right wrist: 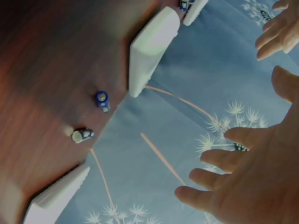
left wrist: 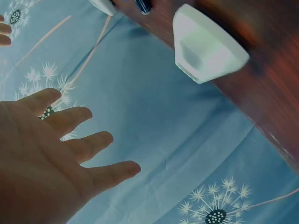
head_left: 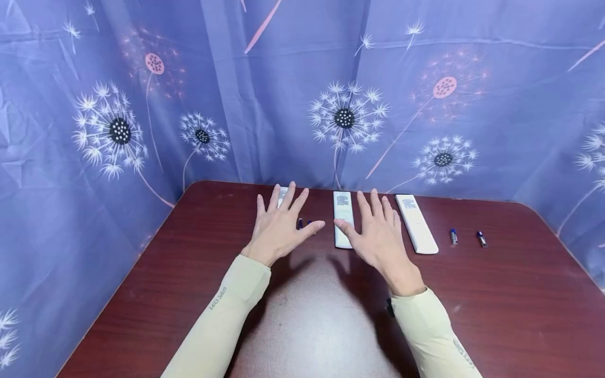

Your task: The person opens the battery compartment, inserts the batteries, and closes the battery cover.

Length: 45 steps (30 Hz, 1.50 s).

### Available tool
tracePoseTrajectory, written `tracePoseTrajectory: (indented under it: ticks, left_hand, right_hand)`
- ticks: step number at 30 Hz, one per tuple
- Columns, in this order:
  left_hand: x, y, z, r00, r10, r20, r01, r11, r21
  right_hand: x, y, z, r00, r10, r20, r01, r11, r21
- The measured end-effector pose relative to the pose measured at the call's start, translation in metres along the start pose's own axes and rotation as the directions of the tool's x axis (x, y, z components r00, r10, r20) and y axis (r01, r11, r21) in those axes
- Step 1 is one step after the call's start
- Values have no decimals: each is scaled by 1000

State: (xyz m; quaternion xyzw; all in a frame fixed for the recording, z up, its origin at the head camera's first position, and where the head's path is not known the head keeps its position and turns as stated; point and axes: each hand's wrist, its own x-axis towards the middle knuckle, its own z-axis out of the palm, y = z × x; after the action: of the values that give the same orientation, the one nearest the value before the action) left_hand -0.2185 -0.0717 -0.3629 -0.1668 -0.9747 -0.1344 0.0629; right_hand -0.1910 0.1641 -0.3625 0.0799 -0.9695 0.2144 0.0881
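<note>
My left hand (head_left: 279, 231) hovers above the table, palm down with fingers spread, holding nothing. It partly hides one white remote control (head_left: 283, 193) and two small batteries (head_left: 300, 224). My right hand (head_left: 382, 239) is raised likewise, fingers extended and empty, overlapping the edge of a middle remote control (head_left: 342, 210). Another remote control (head_left: 417, 226) lies just right of that hand. The remotes rest with their printed labels upward. In the right wrist view, a blue battery (right wrist: 102, 101) and another battery (right wrist: 83, 135) sit between two remotes; the right hand blocks them in the head view.
A dark red wooden table (head_left: 189, 294) carries everything. Two more batteries, one standing (head_left: 454, 236) and one tilted-looking (head_left: 481, 239), are at the far right. A blue curtain (head_left: 283, 105) with dandelion prints hangs behind the back edge and along the left side.
</note>
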Motion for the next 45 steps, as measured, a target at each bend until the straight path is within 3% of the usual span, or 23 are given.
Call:
tracePoseTrajectory:
  ticks: [10, 22, 33, 45]
  left_hand:
    - [0, -17, 1, 999, -36, 3, 36, 999, 16]
    - [9, -38, -1, 993, -119, 9, 119, 991, -67]
    - [11, -46, 9, 981, -194, 22, 195, 979, -66]
    - [13, -45, 20, 974, -226, 6, 226, 971, -81]
  right_hand:
    - [6, -8, 9, 1000, -15, 13, 15, 1000, -16]
    - [20, -36, 9, 998, -13, 58, 11, 1000, 29]
    - [26, -48, 22, 997, -21, 74, 16, 997, 74]
    - [28, -47, 15, 996, -28, 81, 21, 996, 89]
